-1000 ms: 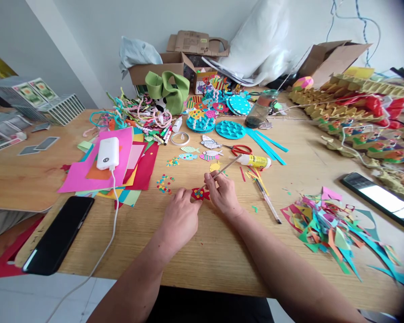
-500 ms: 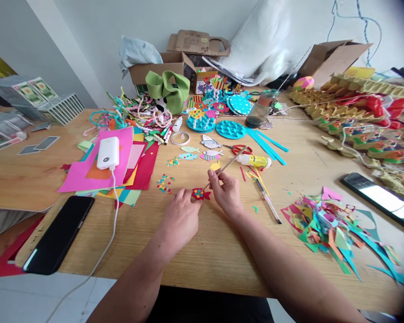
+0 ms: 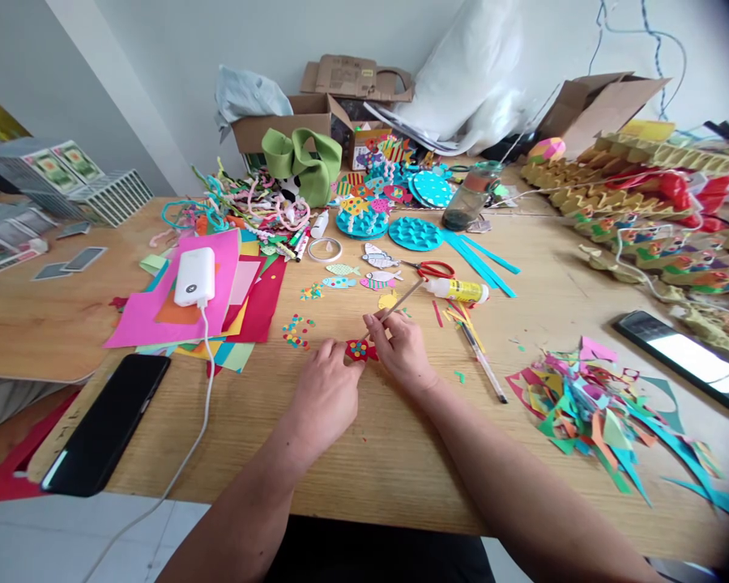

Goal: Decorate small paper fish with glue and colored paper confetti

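Observation:
A small red paper fish [image 3: 358, 350] with blue and yellow dots lies on the table between my hands. The fingers of my left hand [image 3: 330, 376] are closed at its left end, pressing it to the wood. My right hand [image 3: 404, 350] pinches a thin wooden stick [image 3: 399, 301], whose lower end points at the fish; my fingers partly cover the fish's tail. Loose coloured paper dots [image 3: 296, 330] lie to the left. Beyond my hands are several paper fish [image 3: 338, 282] and a yellow paper piece [image 3: 387, 300].
A glue bottle [image 3: 458, 291], red-handled scissors [image 3: 434, 269] and a pen [image 3: 484, 368] lie to the right. Paper scraps [image 3: 595, 405] and a phone [image 3: 686, 356] are farther right. A black phone [image 3: 106, 423], a white power bank [image 3: 195, 277] with its cable and coloured paper sheets [image 3: 139, 316] are left.
My right hand has shifted slightly left and closer to the fish, and the stick lies lower, at a flatter angle. My left hand stays on the fish.

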A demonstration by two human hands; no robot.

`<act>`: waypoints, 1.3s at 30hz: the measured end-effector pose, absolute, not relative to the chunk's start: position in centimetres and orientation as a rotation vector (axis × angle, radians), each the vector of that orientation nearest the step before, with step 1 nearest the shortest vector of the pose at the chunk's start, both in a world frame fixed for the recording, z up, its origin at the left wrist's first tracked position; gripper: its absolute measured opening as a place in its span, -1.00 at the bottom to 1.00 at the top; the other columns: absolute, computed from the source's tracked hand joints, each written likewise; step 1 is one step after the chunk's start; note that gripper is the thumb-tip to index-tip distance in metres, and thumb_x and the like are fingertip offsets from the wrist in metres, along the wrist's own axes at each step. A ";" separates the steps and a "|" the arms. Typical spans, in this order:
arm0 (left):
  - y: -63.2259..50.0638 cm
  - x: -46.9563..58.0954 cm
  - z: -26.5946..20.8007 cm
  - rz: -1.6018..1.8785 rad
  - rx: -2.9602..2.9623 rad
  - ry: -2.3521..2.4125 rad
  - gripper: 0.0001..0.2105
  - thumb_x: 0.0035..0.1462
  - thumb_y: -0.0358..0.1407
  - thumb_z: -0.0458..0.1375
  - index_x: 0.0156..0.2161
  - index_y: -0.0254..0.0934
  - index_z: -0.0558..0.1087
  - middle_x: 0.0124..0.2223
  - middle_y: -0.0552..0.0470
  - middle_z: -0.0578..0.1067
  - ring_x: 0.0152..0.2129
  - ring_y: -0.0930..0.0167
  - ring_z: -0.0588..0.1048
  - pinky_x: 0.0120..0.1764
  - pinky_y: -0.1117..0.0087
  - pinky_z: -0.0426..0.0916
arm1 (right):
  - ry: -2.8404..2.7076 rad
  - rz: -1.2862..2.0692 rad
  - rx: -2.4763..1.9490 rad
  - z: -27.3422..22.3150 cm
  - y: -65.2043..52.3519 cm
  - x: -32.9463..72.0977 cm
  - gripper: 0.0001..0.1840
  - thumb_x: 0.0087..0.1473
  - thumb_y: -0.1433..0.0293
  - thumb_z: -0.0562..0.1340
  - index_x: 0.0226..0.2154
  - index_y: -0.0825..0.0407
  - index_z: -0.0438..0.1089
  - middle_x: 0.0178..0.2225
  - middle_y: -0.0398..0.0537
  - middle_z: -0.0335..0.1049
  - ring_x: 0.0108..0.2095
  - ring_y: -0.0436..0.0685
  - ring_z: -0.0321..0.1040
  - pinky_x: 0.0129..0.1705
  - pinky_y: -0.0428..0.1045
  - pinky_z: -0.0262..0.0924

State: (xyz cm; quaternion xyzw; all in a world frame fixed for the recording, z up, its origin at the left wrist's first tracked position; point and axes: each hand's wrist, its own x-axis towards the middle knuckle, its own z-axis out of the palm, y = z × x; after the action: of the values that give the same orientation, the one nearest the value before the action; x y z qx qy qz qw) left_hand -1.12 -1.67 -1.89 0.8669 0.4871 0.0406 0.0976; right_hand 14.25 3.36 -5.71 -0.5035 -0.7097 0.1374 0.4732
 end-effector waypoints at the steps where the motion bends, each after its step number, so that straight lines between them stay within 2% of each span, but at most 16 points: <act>1: -1.7 -1.1 -1.9 0.116 2.563 1.444 -0.73 0.19 -0.49 0.02 -0.14 -0.26 0.54 0.03 -0.20 0.43 0.06 0.17 0.28 0.10 0.12 0.26 | -1.748 0.345 -1.236 -5.7 3.4 14.2 -0.54 0.29 0.11 0.01 -0.58 -0.04 0.20 -0.61 -0.10 0.36 -0.55 0.06 0.28 -0.35 0.00 0.17; 24: -1.7 -1.1 -1.8 0.105 2.566 1.438 -0.73 0.20 -0.48 0.01 -0.13 -0.27 0.53 0.03 -0.19 0.42 0.05 0.18 0.28 0.11 0.14 0.25 | -1.774 0.336 -1.234 -5.5 3.3 14.4 -0.53 0.31 0.13 -0.03 -0.59 -0.06 0.12 -0.62 -0.11 0.31 -0.56 0.05 0.24 -0.35 0.00 0.15; 29: -1.7 -1.1 -1.9 0.106 2.558 1.443 -0.71 0.20 -0.47 0.02 -0.07 -0.25 0.53 0.04 -0.19 0.42 0.06 0.17 0.28 0.11 0.12 0.25 | -1.741 0.310 -1.276 -5.5 3.3 14.5 -0.52 0.31 0.11 -0.05 -0.58 -0.06 0.13 -0.60 -0.08 0.33 -0.51 0.08 0.30 -0.35 0.00 0.16; 39: -1.8 -1.2 -2.0 0.128 2.561 1.434 -0.71 0.20 -0.48 0.02 -0.08 -0.26 0.53 0.07 -0.18 0.42 0.07 0.17 0.28 0.12 0.13 0.24 | -1.758 0.259 -1.280 -5.5 3.3 14.5 -0.53 0.31 0.15 -0.04 -0.60 -0.06 0.09 -0.63 -0.09 0.29 -0.56 0.07 0.23 -0.39 0.01 0.13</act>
State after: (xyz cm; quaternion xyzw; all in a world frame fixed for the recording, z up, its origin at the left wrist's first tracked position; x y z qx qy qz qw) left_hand -1.19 -1.75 -1.99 0.8672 0.4855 0.0432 0.1017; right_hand 14.53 3.34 -5.54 -0.5195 -0.7137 0.1049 0.4580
